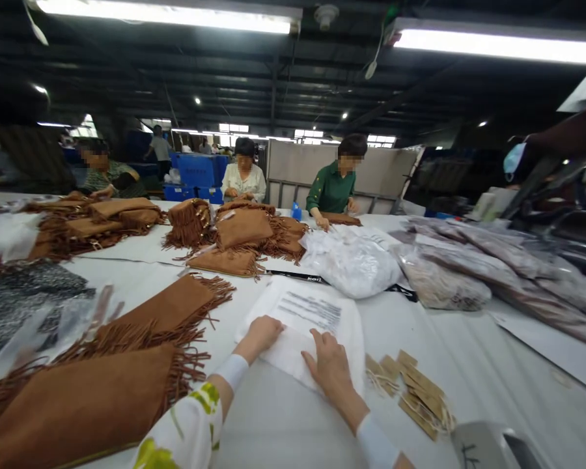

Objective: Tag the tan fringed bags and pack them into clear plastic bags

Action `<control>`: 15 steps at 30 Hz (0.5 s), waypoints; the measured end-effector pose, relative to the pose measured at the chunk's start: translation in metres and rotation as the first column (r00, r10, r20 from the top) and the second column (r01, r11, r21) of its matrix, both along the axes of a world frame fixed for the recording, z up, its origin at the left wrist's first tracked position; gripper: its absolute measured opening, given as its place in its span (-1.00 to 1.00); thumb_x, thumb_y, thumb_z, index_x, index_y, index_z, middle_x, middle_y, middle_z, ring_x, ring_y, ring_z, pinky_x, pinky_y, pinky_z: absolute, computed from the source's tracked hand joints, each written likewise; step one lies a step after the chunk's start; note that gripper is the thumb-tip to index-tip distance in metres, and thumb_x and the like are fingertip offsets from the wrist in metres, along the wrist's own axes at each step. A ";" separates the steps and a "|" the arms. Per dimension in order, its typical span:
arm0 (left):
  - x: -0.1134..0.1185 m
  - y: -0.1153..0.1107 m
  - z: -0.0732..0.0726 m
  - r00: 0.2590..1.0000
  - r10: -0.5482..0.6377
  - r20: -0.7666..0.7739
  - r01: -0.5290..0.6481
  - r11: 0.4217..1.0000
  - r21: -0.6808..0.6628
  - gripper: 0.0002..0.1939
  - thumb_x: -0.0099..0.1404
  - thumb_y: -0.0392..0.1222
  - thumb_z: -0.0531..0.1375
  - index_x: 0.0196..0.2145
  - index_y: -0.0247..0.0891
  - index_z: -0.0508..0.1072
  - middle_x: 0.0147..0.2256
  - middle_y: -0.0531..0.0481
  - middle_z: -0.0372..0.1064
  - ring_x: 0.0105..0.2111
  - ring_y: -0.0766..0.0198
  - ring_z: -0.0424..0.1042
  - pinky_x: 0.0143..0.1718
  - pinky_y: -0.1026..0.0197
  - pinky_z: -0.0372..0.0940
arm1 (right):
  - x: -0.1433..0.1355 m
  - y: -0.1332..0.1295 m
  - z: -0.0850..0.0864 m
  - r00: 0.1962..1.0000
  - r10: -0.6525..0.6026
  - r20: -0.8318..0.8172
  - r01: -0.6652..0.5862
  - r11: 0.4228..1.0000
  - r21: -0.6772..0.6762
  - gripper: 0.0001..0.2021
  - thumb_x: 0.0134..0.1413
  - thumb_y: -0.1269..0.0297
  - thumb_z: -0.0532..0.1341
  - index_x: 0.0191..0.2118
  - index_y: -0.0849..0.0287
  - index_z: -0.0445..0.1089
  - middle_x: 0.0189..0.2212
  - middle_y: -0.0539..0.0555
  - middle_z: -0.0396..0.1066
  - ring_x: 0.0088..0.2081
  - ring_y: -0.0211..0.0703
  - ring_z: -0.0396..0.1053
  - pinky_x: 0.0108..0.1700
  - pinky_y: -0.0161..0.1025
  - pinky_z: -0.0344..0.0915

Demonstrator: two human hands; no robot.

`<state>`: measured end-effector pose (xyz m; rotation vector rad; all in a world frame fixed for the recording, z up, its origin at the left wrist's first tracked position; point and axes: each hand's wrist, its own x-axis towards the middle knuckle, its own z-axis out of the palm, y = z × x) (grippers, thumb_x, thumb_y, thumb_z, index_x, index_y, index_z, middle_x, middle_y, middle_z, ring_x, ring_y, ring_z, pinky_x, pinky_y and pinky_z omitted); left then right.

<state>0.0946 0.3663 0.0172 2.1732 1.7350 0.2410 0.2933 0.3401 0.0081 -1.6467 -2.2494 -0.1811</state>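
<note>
Defying reading, white bag's point(293, 355) print point(310, 309)

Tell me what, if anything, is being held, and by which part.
The left hand touches the white bag at its left side, grip unclear; the right hand is open over it.

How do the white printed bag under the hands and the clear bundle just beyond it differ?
The printed bag lies fairly flat; the clear bundle bulges and looks crumpled. Dark lines of print show plainly on the bag, while the bundle's surface is mostly glossy wrinkles. Both are whitish and rest on the pale table.
</note>
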 end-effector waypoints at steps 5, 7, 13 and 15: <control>-0.043 0.005 -0.001 0.978 0.160 0.137 -0.164 0.986 0.015 -0.82 0.31 -0.15 0.16 -0.21 -0.31 0.42 -0.13 -0.07 0.38 -0.07 0.12 0.35 0.00 -0.09 0.26 | 0.058 -0.017 0.005 0.984 -0.097 0.148 0.096 0.995 0.016 -0.74 0.04 0.60 0.09 -0.22 0.18 0.41 -0.33 0.17 0.39 -0.24 0.01 0.33 -0.22 -0.14 0.17; -0.062 0.003 0.000 0.933 0.232 0.274 -0.249 0.968 0.030 -0.90 0.29 -0.27 0.14 -0.33 -0.32 0.44 -0.15 -0.10 0.37 -0.02 0.08 0.30 0.03 -0.10 0.18 | 0.082 -0.023 0.011 0.989 -0.135 0.061 0.135 0.991 0.005 -0.77 0.07 0.57 0.05 -0.34 0.19 0.42 -0.40 0.17 0.37 -0.30 0.00 0.31 -0.25 -0.14 0.16; -0.085 -0.003 0.017 0.490 0.399 0.775 -0.473 0.869 -0.148 -0.95 0.17 -0.34 0.17 -0.41 -0.29 0.44 -0.32 -0.05 0.41 -0.22 0.18 0.39 -0.17 0.18 0.26 | 0.096 -0.027 0.039 0.551 -0.271 -0.789 0.144 0.962 -0.231 -0.96 -0.10 0.32 0.29 -0.44 0.13 0.44 -0.54 0.01 0.39 -0.42 -0.09 0.32 -0.34 -0.18 0.22; -0.087 -0.013 0.026 0.242 0.425 0.872 -0.457 0.843 -0.283 -0.97 0.14 -0.31 0.22 -0.40 -0.29 0.43 -0.42 0.02 0.40 -0.38 0.28 0.41 -0.28 0.25 0.30 | 0.091 -0.030 0.048 0.437 -0.302 -0.847 0.075 0.951 -0.300 -0.88 -0.19 0.26 0.36 -0.48 0.15 0.44 -0.57 0.00 0.41 -0.49 -0.14 0.33 -0.44 -0.21 0.25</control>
